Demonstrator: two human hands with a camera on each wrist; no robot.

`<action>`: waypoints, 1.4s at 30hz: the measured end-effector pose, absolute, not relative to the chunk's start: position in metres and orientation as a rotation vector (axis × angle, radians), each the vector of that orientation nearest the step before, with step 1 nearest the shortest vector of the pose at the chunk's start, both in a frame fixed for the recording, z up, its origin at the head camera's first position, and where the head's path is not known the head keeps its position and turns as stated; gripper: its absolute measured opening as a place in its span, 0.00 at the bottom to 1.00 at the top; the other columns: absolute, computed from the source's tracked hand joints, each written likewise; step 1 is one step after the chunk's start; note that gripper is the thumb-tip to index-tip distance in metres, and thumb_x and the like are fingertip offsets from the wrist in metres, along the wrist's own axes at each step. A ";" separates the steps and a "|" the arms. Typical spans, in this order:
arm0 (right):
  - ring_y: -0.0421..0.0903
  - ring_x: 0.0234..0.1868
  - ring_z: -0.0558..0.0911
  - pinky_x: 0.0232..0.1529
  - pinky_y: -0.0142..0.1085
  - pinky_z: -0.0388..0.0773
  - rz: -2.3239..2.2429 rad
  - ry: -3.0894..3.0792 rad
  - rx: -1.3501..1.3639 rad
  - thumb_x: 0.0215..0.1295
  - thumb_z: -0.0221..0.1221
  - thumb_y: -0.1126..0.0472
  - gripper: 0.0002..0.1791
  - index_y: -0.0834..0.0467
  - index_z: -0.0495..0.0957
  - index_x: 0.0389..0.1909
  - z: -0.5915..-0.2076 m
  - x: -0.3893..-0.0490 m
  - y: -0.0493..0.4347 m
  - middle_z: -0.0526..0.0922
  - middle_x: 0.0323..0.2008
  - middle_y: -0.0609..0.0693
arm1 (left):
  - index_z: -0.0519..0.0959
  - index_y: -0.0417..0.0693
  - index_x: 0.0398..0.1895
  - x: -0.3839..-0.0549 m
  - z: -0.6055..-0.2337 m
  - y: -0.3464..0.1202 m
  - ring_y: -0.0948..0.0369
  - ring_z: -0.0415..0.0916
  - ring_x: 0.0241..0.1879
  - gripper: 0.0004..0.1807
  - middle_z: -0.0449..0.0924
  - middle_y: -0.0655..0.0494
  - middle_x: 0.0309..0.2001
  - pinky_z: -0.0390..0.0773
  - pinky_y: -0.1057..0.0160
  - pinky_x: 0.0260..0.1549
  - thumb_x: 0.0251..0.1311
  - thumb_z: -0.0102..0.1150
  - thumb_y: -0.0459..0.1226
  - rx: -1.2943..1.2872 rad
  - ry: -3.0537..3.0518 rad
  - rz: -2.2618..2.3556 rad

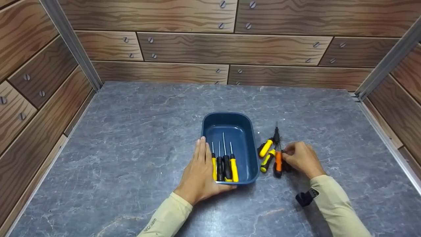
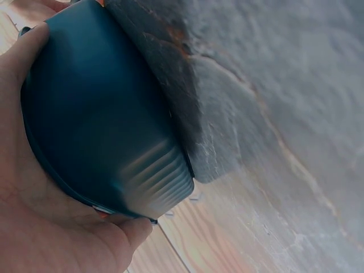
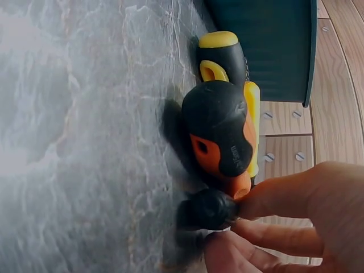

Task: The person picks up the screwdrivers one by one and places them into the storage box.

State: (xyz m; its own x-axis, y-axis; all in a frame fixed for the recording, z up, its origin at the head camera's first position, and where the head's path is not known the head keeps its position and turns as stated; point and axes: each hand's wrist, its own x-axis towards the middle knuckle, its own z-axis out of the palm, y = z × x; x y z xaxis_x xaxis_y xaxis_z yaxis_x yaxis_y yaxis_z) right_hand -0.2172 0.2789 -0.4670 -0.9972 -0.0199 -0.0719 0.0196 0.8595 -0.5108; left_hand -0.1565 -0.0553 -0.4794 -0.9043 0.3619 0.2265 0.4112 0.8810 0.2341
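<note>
In the head view, a dark blue box (image 1: 245, 154) holds several screwdrivers with yellow or black handles, such as a yellow-handled screwdriver (image 1: 234, 169). My left hand (image 1: 197, 177) lies against its near left corner, fingers straight along the side and thumb along the front. To the right of the box, my right hand (image 1: 304, 159) pinches a black handle (image 3: 213, 209), likely a screwdriver's; its far part is hidden. Beside that handle lies an orange-and-black screwdriver (image 1: 278, 159). A yellow-and-black screwdriver (image 1: 268, 160) and a yellow handle (image 1: 266, 148) are closer to the box.
Grey marbled tabletop (image 1: 138, 131) surrounds the box and loose tools. Wood-patterned panels (image 1: 184, 47) close off the back and both sides, with metal posts at the corners. A black strap device (image 1: 306, 197) sits at the right wrist.
</note>
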 end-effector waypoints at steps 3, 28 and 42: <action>0.53 0.35 0.83 0.39 0.49 0.80 -0.809 2.946 0.007 0.60 0.66 0.63 0.12 0.69 0.85 0.38 -0.466 -0.217 0.279 0.87 0.31 0.57 | 0.53 0.24 0.75 -0.156 -0.479 -0.055 0.38 0.42 0.78 0.77 0.40 0.28 0.78 0.54 0.51 0.74 0.39 0.60 0.80 -0.587 -2.887 -0.435; 0.53 0.36 0.85 0.34 0.36 0.81 -1.076 2.938 0.055 0.62 0.65 0.61 0.23 0.72 0.78 0.53 -0.437 -0.218 0.278 0.86 0.41 0.66 | 0.53 0.25 0.75 -0.156 -0.478 -0.056 0.39 0.41 0.78 0.77 0.40 0.29 0.78 0.57 0.51 0.73 0.39 0.61 0.79 -0.576 -2.883 -0.480; 0.49 0.31 0.86 0.28 0.31 0.84 -1.474 2.873 -0.234 0.63 0.64 0.71 0.13 0.69 0.81 0.48 -0.425 -0.219 0.237 0.86 0.36 0.63 | 0.52 0.25 0.76 -0.156 -0.477 -0.055 0.39 0.41 0.78 0.77 0.39 0.29 0.78 0.52 0.51 0.74 0.39 0.60 0.80 -0.581 -2.906 -0.423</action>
